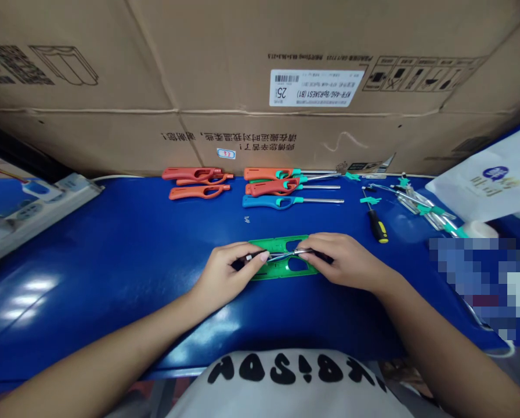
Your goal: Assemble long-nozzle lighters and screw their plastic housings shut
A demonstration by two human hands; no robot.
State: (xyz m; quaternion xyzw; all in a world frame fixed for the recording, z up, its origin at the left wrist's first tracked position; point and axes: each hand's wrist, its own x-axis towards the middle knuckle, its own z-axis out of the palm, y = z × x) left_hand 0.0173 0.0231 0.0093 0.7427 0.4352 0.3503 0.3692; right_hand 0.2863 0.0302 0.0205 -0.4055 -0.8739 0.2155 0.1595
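Note:
Two open halves of a green lighter casing (pixel 281 269) lie on the blue table beneath my hands. Just above them, my left hand (pixel 230 266) pinches a small dark part with a white end. Thin wires (pixel 281 255) run from that part toward a slim metal piece, whose right end is gripped by the closed fingers of my right hand (pixel 345 261). My fingers cover much of both parts, so their exact kind is hard to make out.
Behind my hands lie orange casings (pixel 197 192) and several stick lighters with metal tubes, one of them blue (pixel 264 201). To the right are a black-and-yellow screwdriver (pixel 377 226), and loose lighter parts (pixel 429 212). A cardboard wall (pixel 225 69) closes off the back; a power strip (pixel 38 217) sits left.

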